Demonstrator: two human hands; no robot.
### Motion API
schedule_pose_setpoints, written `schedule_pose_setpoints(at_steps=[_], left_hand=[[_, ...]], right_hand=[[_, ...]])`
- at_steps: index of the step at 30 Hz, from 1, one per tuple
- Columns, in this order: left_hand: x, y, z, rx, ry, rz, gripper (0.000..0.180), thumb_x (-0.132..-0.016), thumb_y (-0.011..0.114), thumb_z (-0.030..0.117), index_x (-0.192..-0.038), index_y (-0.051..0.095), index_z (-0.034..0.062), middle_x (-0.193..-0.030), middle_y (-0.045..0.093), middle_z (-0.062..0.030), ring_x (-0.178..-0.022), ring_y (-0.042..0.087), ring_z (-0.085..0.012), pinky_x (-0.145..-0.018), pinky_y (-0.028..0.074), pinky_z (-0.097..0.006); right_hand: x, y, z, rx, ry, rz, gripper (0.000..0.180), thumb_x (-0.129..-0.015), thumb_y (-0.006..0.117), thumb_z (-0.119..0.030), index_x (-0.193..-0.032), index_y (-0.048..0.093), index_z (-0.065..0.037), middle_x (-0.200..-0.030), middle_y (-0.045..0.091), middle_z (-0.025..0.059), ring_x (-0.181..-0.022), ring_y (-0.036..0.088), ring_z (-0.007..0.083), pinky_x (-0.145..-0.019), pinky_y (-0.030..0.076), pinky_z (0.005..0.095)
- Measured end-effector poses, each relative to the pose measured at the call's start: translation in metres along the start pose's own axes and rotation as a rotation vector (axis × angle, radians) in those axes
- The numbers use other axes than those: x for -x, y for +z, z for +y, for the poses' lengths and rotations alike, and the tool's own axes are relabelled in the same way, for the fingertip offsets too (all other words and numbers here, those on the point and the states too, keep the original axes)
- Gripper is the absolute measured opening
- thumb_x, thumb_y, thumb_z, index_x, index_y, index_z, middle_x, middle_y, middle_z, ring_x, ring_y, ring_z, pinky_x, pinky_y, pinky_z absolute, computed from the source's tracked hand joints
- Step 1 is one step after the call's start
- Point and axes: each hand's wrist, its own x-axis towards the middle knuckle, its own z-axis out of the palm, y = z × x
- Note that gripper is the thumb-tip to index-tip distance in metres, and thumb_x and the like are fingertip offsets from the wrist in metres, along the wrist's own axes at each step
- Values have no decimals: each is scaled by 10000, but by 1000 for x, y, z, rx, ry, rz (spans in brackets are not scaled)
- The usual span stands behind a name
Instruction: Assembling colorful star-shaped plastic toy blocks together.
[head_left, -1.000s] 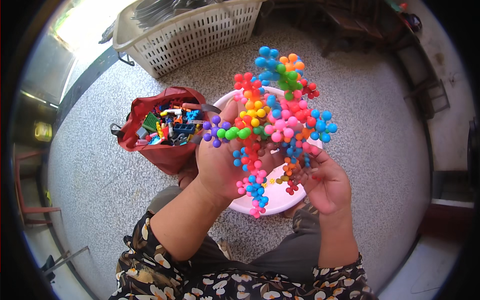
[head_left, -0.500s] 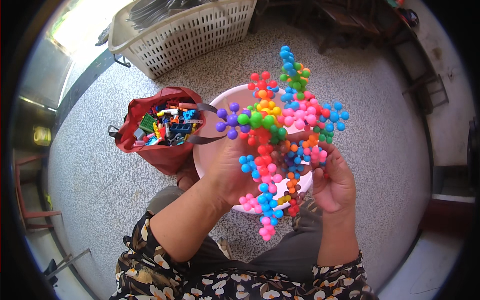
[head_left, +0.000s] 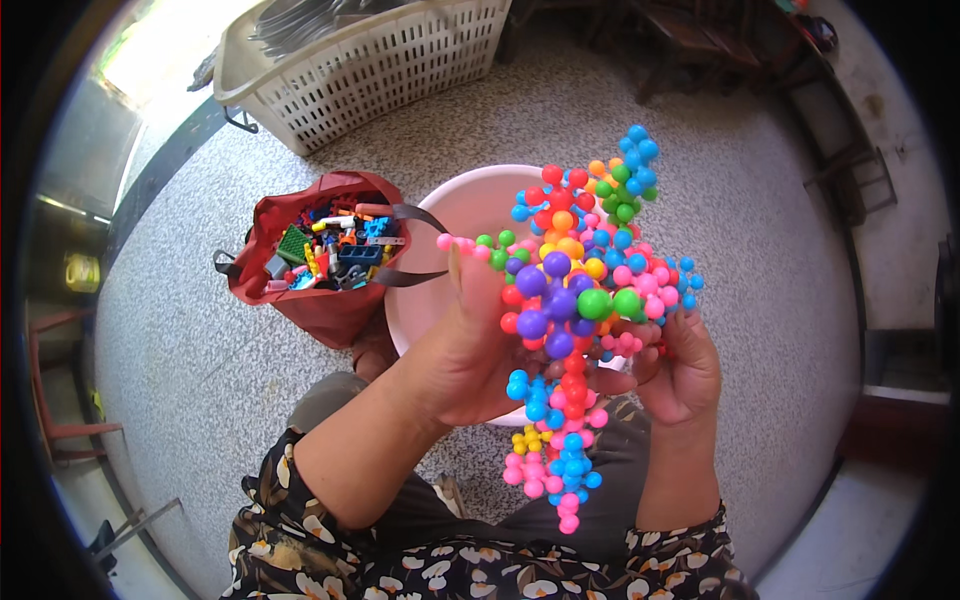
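A branching model of colourful ball-cluster building pieces (head_left: 572, 395) hangs in front of me, over a pale pink basin (head_left: 440, 192). Its purple cluster faces me, with green, red, pink, blue and yellow ones around it. My left hand (head_left: 470, 355) supports the model from its left side, thumb pointing up and the other fingers partly hidden behind it. On the right side, my right hand (head_left: 685, 372) grips pink and blue clusters, its fingers bent around them. Pieces cover some fingertips of both hands.
Left of the basin stands a red fabric bag (head_left: 320, 325) full of mixed plastic toy pieces, its dark straps reaching the basin rim. A white slatted crate (head_left: 380, 85) with dark material stands behind. Dark wooden furniture (head_left: 690, 45) is at the far right.
The model has turned and tipped: its purple cluster moved right and down toward me, and the blue-tipped top shifted right. My left thumb now points upward; both hands still hold the model.
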Motion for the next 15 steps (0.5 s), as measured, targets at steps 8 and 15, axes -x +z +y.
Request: schedule_pose_setpoints(at_steps=[8, 15], left_hand=[[5, 2, 5, -39, 55, -23, 699, -843, 582, 221, -1374, 150, 82, -1301, 394, -118, -1215, 387, -259, -964, 351, -413], [2, -1, 4, -183, 21, -35, 656, -818, 624, 235, -1318, 267, 5, -1231, 455, -111, -1147, 443, -205, -930, 386, -341]], right_hand=[[2, -7, -14, -53, -57, -94, 216, -838, 567, -82, -1049, 524, -66, -882, 592, 84, -748, 614, 167, -577, 552, 259], [17, 18, -15, 164, -259, -107, 262, -802, 619, -89, -1030, 515, -13, -856, 606, 109, -663, 614, 188, -530, 529, 276]])
